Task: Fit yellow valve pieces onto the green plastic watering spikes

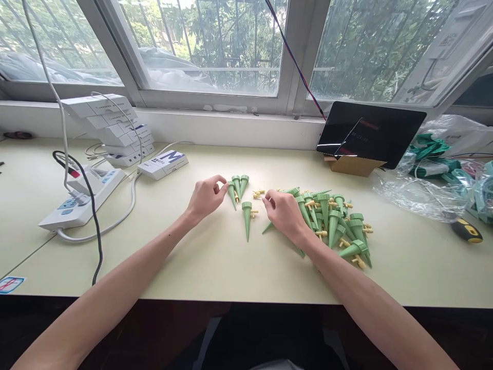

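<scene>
My left hand [207, 196] is at the left of a small group of three green plant watering spikes [244, 181], its thumb and forefinger at the cap of the leftmost spike [231, 188]. Just below that group lies a single green spike [247, 220] with a yellow valve [254, 213] beside its cap. My right hand [284, 209] is curled at the left edge of a heap of green spikes and yellow valves [333, 218]. Its fingertips are pinched together; what they hold, if anything, I cannot make out. Several loose yellow valves [258, 195] lie just left of these fingers.
At the left stand a white power strip [87, 198] with cables, stacked white boxes [125, 134] and another white box [163, 164]. A dark tablet [370, 131] leans on a cardboard box [356, 166] at the back. Plastic bags [418, 198] and a yellow-black tool handle [467, 230] lie right.
</scene>
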`<state>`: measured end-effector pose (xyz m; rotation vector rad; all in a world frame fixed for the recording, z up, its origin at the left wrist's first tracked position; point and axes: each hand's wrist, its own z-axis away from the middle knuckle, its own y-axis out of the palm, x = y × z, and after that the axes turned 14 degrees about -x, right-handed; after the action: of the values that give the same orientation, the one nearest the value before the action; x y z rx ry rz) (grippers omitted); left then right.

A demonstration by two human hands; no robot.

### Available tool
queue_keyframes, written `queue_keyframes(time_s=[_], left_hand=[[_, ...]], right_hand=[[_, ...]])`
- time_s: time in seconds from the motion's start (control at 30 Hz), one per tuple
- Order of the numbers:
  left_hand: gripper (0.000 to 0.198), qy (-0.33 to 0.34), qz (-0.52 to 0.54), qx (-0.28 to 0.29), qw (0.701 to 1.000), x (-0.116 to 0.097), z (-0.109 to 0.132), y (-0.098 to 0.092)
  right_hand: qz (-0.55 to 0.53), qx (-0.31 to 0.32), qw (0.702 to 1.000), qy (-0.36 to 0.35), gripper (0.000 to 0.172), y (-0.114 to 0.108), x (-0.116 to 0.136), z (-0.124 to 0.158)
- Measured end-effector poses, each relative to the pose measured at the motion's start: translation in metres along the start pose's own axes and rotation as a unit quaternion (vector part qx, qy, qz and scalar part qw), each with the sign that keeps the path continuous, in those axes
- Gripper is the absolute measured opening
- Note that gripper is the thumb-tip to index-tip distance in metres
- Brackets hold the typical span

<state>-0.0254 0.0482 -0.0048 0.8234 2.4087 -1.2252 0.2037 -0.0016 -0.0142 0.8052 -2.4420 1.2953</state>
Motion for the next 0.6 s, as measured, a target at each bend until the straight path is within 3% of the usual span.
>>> queue_keyframes(time_s=[0.23, 0.6], left_hand=[[0.034, -0.043, -0.200, 0.066, 0.977, 0.013, -0.007, -0.002], [0.038, -0.051, -0.234, 0.130, 0.962, 0.016, -0.004, 0.001]], right_hand=[[-0.004, -0.001, 1.000, -0.001, 0.018, -0.001, 0.000, 0.000], [-0.013, 0.003, 1.000, -0.002, 0.019, 0.000, 0.000, 0.000]])
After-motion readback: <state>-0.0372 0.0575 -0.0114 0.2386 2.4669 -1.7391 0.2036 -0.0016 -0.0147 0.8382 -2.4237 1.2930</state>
